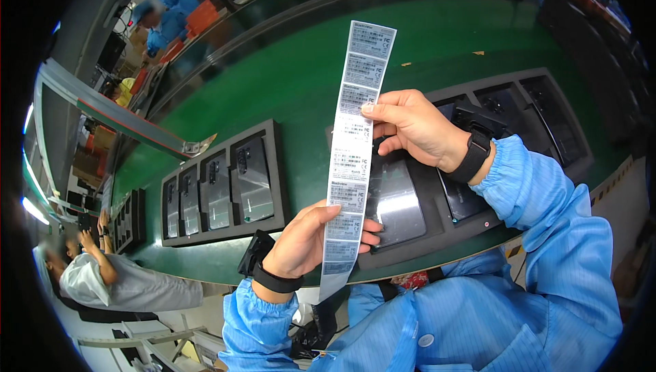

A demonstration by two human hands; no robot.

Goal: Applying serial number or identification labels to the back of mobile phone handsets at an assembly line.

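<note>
Label strip (350, 146) held by left hand (297, 245) and right hand (418, 129).
Left pinches lower part, right upper; foam tray (437, 237) of dark devices (393, 201) beneath, green bench (280, 92).

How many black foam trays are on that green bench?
3 visible: the nearest black foam tray, partly behind the right hand; a middle tray, left of the left hand; a far tray at picture left. More may be hidden.
</note>
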